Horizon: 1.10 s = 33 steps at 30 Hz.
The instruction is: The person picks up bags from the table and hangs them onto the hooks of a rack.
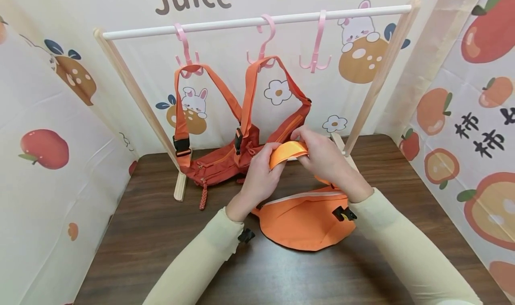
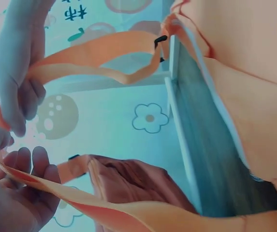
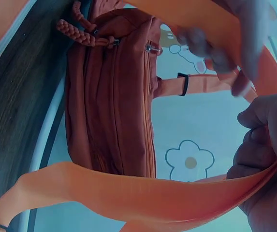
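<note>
Both hands hold up the bright orange strap (image 1: pixel 289 151) of an orange waist bag (image 1: pixel 307 220). My left hand (image 1: pixel 260 175) grips one side of the strap's loop between thumb and fingers. Close beside it, my right hand (image 1: pixel 323 157) grips the other side, its fingers curled round the webbing (image 3: pixel 177 197) in the right wrist view. Below the hands the bag hangs or rests just over the table, which I cannot tell. Its pale zip (image 1: pixel 299 196) runs along the top. A black buckle piece (image 1: pixel 344 213) lies against its right side, another (image 1: pixel 246 236) at its left.
Behind the hands stands a rack with a white rail (image 1: pixel 225 25) and wooden legs. Two dark red-orange bags (image 1: pixel 219 164) (image 1: pixel 290 125) hang by their straps from pink hooks (image 1: pixel 186 50) (image 1: pixel 263 45). A third pink hook (image 1: pixel 316 50) hangs at right. Brown wooden table (image 1: pixel 161 247) lies underneath.
</note>
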Each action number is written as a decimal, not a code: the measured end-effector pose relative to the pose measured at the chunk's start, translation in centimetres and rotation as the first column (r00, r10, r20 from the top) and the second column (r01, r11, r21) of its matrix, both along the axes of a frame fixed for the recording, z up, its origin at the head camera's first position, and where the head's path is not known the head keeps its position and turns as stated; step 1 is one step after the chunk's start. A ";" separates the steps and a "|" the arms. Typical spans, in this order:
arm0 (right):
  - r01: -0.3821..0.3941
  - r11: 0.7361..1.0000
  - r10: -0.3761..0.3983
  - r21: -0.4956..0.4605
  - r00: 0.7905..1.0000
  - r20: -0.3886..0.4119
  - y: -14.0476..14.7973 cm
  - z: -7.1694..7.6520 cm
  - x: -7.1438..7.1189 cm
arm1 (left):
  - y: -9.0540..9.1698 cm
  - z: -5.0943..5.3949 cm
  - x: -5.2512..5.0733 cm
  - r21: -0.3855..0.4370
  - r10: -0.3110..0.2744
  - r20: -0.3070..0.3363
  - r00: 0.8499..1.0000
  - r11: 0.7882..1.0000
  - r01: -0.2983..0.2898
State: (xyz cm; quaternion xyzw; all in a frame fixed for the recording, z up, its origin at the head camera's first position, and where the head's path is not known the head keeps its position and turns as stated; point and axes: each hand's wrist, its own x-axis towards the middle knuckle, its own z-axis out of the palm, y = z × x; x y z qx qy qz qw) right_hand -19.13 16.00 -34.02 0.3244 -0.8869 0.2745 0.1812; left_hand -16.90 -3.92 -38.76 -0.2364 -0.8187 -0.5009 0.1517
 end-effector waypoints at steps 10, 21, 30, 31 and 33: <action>0.001 1.000 -0.001 0.000 1.000 0.014 -0.2 -0.3 -0.1 | 0.5 1.3 -0.5 -0.066 -0.024 -0.054 0.998 0.998 0.020; -0.042 0.998 0.042 -0.045 0.999 -0.006 1.4 0.0 -0.8 | -0.4 2.5 -1.2 -0.118 0.006 -0.126 0.992 0.993 -0.021; -0.117 0.985 0.118 -0.127 0.993 0.000 3.7 1.1 -0.9 | -1.2 3.7 -1.3 -0.095 0.021 -0.130 0.991 0.995 -0.033; -0.125 0.983 0.126 -0.134 0.992 -0.002 3.8 1.2 -0.9 | -1.2 3.7 -1.3 -0.095 0.018 -0.137 0.990 0.995 -0.031; -0.138 0.980 0.137 -0.143 0.990 -0.017 4.1 1.5 -1.0 | -1.3 3.9 -1.4 -0.095 0.016 -0.151 0.988 0.995 -0.030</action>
